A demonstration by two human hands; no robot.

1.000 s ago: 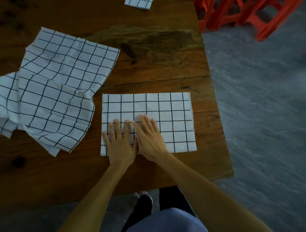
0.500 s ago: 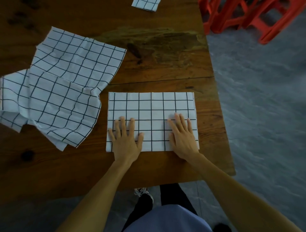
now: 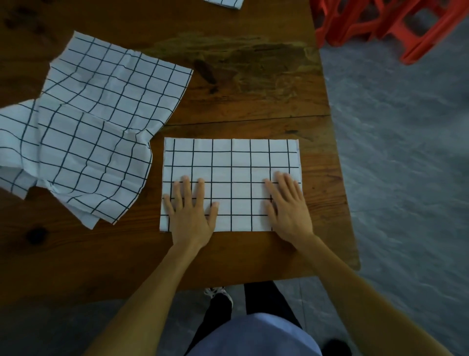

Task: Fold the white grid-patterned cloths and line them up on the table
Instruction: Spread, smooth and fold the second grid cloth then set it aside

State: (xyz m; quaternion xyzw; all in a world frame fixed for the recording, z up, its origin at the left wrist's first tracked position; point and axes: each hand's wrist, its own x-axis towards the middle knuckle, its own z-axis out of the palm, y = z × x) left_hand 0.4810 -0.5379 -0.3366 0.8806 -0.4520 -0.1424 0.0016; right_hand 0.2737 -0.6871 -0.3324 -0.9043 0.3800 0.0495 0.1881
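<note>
A folded cloth (image 3: 231, 178), white with a black grid, lies flat as a neat rectangle in the centre of the frame, near the right end of the wooden worktop (image 3: 253, 254). Both hands press on its lower half with straight, spread fingers, so they grasp nothing. The left hand (image 3: 191, 216) rests at the lower left corner of the folded cloth, the right hand (image 3: 288, 207) at its lower right edge, and the two are well apart. In the left part of the frame, crumpled unfolded cloths (image 3: 96, 127) of the same pattern lie overlapping; one corner comes just beside the folded cloth. At the top edge, a small piece of another grid cloth (image 3: 224, 2) is visible. Red plastic stools (image 3: 380, 22) stand on the grey floor (image 3: 406, 178) at the upper right.
</note>
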